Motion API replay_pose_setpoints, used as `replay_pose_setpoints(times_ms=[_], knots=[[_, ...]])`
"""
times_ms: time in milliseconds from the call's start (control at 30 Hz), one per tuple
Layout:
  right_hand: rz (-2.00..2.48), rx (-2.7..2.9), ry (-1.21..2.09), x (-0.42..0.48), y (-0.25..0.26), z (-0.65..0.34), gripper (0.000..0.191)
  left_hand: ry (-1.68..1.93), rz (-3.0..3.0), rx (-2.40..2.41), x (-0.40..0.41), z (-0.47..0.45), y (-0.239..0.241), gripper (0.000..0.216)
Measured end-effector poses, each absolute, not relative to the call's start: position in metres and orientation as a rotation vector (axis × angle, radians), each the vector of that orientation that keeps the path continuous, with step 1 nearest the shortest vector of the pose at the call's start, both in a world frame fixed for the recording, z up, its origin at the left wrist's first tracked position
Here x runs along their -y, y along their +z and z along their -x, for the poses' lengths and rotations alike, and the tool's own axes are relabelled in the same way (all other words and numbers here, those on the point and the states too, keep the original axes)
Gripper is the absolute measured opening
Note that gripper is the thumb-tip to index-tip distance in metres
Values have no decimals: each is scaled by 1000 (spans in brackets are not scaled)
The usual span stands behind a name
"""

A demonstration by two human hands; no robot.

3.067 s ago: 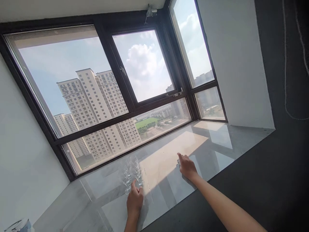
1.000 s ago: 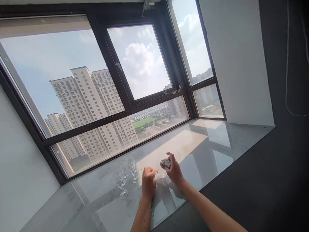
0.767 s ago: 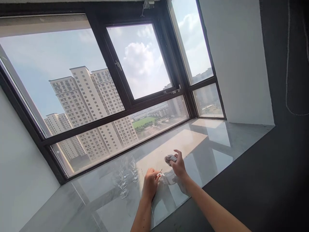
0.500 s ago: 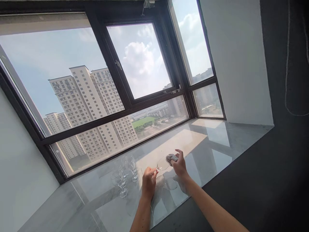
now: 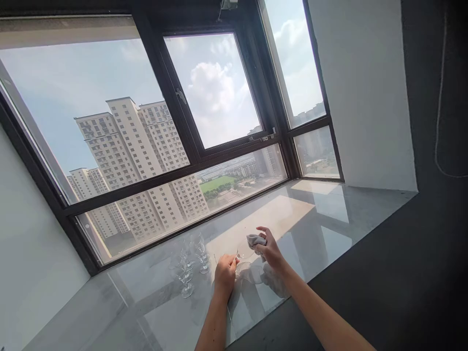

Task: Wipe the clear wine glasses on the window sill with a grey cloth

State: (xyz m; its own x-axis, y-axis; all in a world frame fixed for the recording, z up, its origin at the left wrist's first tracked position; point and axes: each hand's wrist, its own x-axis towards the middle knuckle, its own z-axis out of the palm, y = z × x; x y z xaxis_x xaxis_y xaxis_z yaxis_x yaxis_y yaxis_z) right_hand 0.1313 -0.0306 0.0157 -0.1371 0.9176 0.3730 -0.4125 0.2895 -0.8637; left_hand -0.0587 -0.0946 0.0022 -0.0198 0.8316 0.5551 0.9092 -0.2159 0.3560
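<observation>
My left hand [image 5: 224,274] is closed on the stem of a clear wine glass [image 5: 244,254] held tilted on its side above the marble sill [image 5: 321,219]. My right hand [image 5: 269,252] pinches a small grey cloth [image 5: 255,239] against the rim of that glass's bowl. Several more clear stemmed glasses [image 5: 190,265] stand in a cluster on the sill just left of my left hand.
The glossy marble sill runs below a big dark-framed window [image 5: 161,131] showing tower blocks. A white wall [image 5: 361,92] closes the sill at the right. A dark floor or ledge [image 5: 387,287] lies on my side of the sill.
Since three seconds ago my left hand has lifted one glass from the cluster and my right hand has picked up the cloth. In the last second the cloth shifts slightly around the bowl's rim.
</observation>
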Motion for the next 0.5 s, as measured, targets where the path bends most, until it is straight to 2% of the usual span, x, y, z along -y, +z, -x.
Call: replay_pose_setpoints(times_ms=[200, 500], knots=[[558, 1133, 1208, 29, 16, -130, 60, -1004, 2277, 1805, 104, 48, 11, 26], [617, 1114, 1134, 23, 9, -125, 60, -1059, 2160, 1829, 106, 42, 10, 20]])
